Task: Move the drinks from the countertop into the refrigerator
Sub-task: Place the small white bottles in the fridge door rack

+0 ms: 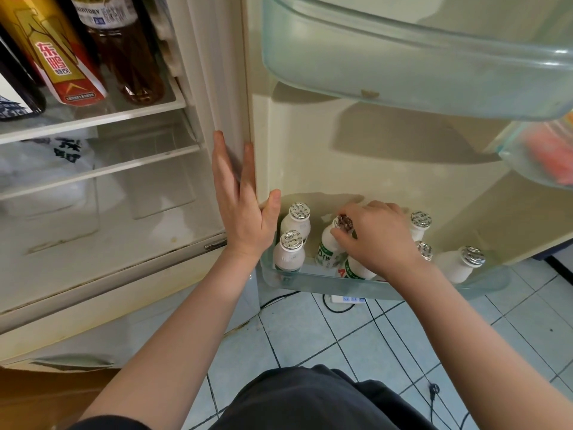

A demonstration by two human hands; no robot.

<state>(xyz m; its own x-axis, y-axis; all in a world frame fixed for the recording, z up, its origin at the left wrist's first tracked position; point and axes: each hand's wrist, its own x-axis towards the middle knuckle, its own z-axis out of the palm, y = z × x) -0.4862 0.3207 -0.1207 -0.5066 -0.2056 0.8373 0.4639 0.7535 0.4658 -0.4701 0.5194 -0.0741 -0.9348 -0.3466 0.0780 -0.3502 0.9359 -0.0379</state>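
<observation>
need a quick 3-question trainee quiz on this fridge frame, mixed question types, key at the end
1. True or false: the right hand grips a small white plastic bottle with a foil cap in the clear bottom door shelf.
2. The left hand: A) holds a bottle; B) rests flat against the cream refrigerator's hinge-side edge; C) is out of view.
3. Fill in: the liquid in the tall clear bottle beside the gold-and-red drink container is ___.
Key: 1 true; 2 B; 3 brown.
</observation>
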